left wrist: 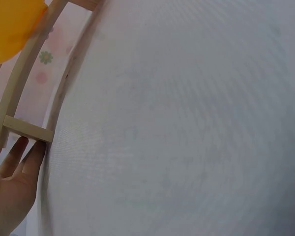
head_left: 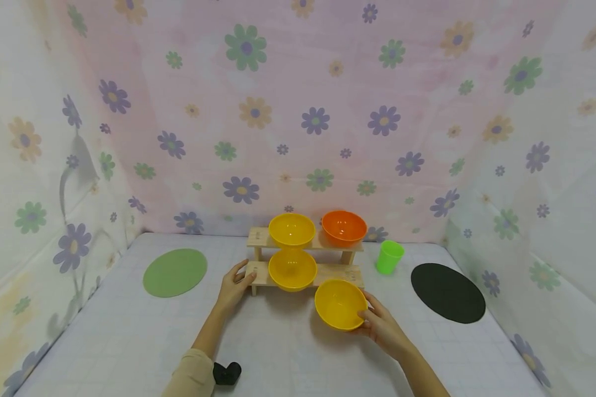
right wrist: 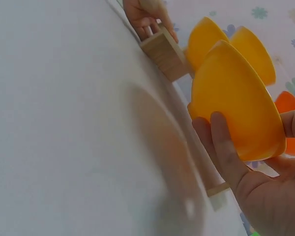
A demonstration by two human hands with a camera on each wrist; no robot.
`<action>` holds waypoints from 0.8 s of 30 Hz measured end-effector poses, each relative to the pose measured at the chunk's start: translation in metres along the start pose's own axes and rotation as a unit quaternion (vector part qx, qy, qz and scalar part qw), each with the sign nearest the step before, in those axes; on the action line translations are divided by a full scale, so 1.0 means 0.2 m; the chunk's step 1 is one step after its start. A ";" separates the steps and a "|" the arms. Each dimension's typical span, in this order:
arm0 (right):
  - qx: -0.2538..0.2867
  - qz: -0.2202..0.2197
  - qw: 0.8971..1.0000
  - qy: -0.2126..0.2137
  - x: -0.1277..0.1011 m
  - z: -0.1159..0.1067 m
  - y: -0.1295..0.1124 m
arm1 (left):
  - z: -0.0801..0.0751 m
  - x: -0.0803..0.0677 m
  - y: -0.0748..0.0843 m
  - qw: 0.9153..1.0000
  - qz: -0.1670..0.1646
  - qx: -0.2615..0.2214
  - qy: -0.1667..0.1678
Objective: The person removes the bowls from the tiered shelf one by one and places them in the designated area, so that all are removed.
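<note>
Yellow and glossy, a round bowl (head_left: 339, 305) is held between the thumb and fingers of a person's right hand (head_left: 383, 330), above the white-covered bench (head_left: 283, 347) at the near right of a two-tier pale wooden stand (head_left: 345, 272). The left hand (head_left: 232, 288) grips the lower tier's left end, fingers partly hidden behind it. A second yellow bowl (head_left: 293, 270) sits on that tier; a third yellow bowl (head_left: 292, 230) and a round orange bowl (head_left: 345, 227) rest above. Faint marks on the wood are unreadable. A black object (head_left: 227, 374) by the left sleeve is hard to identify.
</note>
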State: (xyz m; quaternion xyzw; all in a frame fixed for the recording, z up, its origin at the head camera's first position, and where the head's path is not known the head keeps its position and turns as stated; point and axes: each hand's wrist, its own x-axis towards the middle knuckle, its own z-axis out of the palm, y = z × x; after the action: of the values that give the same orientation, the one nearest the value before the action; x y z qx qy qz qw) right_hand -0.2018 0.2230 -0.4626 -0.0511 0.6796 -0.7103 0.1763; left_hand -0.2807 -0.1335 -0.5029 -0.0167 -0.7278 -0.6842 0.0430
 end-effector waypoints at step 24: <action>0.004 -0.013 0.990 -0.142 0.11 0.40 0.11 | 0.00 0.01 -0.01 1.000 0.005 -0.004 0.002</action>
State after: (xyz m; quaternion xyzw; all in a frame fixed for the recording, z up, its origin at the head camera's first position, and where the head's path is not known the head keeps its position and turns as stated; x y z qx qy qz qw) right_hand -0.1934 0.1399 -0.4829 -0.1595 0.6441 -0.7006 0.2623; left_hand -0.2819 -0.1335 -0.5046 -0.0192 -0.7246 -0.6872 0.0482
